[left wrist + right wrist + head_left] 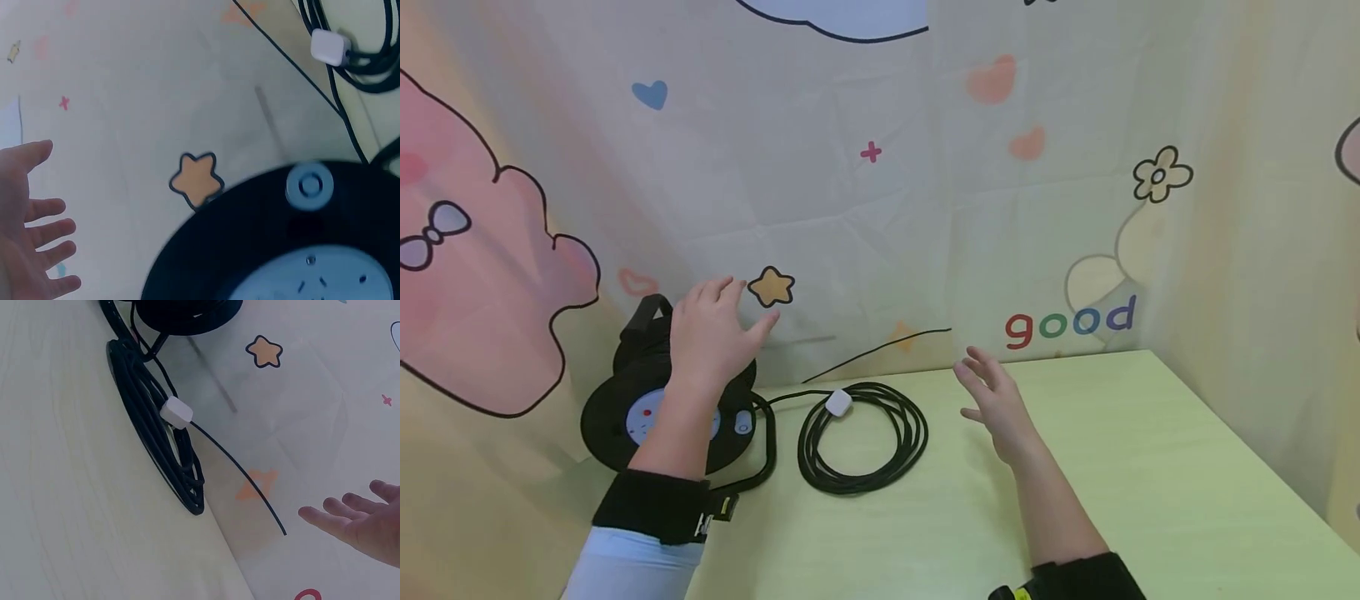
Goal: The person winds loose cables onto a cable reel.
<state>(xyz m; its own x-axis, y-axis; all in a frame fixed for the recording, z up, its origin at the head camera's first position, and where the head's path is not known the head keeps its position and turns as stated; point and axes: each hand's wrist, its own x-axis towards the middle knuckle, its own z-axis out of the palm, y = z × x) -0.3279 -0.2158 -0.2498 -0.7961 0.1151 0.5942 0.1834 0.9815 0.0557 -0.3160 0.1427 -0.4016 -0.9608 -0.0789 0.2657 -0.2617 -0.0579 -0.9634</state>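
Both my hands are empty. My left hand (711, 337) is up in front of the reel (602, 417), thumb well out from the fingers; the head view overlaps the two, but the left wrist view shows background between hand and reel, so no contact. My right hand (1000, 408) hangs over the table (1135, 467), right of the cable (856, 485), fingers apart and slightly bent, touching nothing.

Cable: black, wound in loose loops, lying near the table's back edge, just right of the reel. White block (838, 403) sits on its far left part; can't tell exactly what it is. A cord (797, 393) runs from there toward the reel. Reel stands at the table's left, pale socket face (643, 417) forward, partly behind my left arm. Thin dark line (880, 346) beyond the cable: wire or print on the cloth (917, 233), can't tell.

Step, my judgement: between grips, cable already in neat loops, nothing being worked. Any next move on the cable calls for lowering both hands, right one inward, and pinching the whole bundle so no loop slips; for the reel, left fingers need to close round a firm part first.
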